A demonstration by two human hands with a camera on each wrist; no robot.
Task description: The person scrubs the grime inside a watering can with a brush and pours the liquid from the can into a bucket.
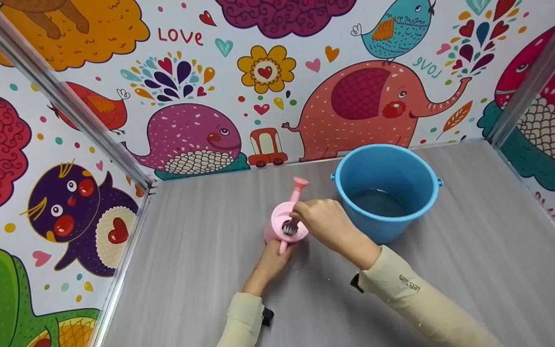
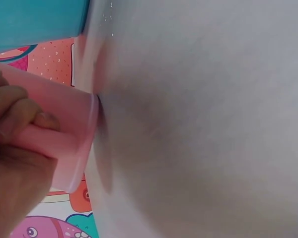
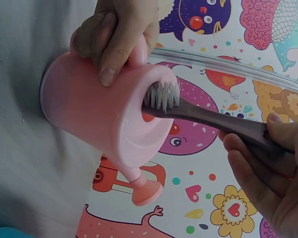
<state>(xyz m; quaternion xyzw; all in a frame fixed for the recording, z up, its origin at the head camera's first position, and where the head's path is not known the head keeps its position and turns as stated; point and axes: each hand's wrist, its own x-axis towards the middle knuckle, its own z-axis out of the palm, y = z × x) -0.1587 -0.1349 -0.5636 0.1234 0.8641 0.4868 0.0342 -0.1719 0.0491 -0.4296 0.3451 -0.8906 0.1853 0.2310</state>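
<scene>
A small pink watering can (image 1: 271,232) with a rose-tipped spout stands upright on the table. My left hand (image 1: 273,260) grips its handle, fingers wrapped round it in the left wrist view. My right hand (image 1: 328,224) holds a brush (image 3: 221,121) with a dark grey handle and whitish bristles, pinched between thumb and fingers. The bristled head sits at the can's open mouth, right by the inner rim on the handle side. The spout (image 3: 148,191) points away from me, toward the back wall.
A blue bucket (image 1: 388,168) with a greyish, watery-looking bottom stands to the right of the can, close to the right hand. Small droplets (image 1: 328,279) dot the grey table (image 1: 200,270). Walls with cartoon animals (image 1: 354,111) and metal edge strips enclose the back and sides.
</scene>
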